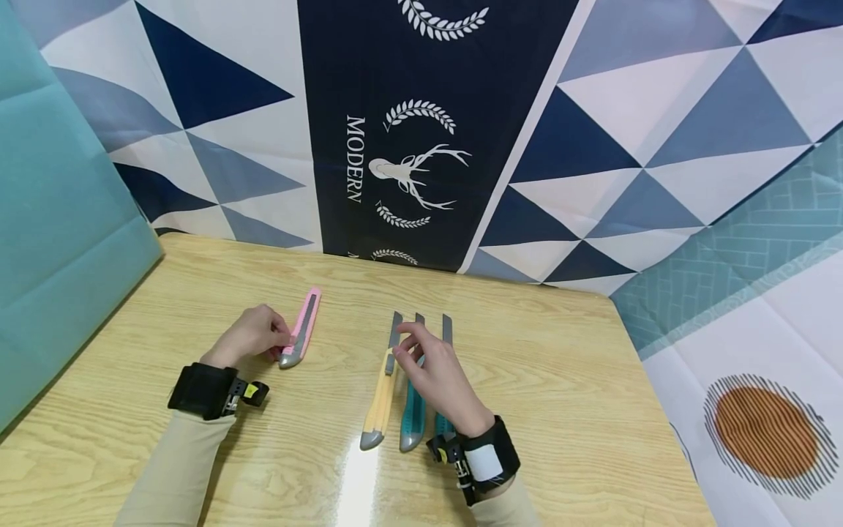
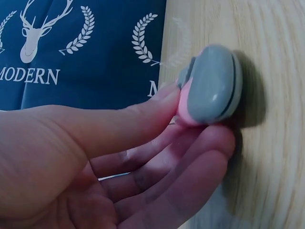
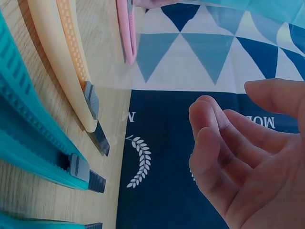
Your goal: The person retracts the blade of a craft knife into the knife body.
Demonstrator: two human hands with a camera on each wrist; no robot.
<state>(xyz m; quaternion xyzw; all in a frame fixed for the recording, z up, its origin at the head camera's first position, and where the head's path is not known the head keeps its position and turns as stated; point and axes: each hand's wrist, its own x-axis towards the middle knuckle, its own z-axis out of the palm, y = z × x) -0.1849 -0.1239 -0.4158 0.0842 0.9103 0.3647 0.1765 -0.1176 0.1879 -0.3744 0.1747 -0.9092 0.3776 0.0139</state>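
A pink box cutter (image 1: 306,322) with a grey end cap lies at the left of the table, no blade showing. My left hand (image 1: 252,338) pinches it near the capped end, thumb (image 2: 143,117) against the pink side and fingertips at the opposite side. My right hand (image 1: 440,372) hovers over three other box cutters with its fingers loosely bent, holding nothing. A yellow box cutter (image 1: 380,402) and two teal ones, a middle one (image 1: 413,417) and a right one (image 1: 443,424), lie side by side with blades out, pointing away from me. The right hand partly covers the teal pair.
The wooden table (image 1: 560,366) ends at a patterned cloth (image 1: 395,88) hanging behind it. A light-blue panel (image 1: 59,219) stands along the left edge. White cloth (image 1: 777,351) with a brown round print hangs beyond the right edge.
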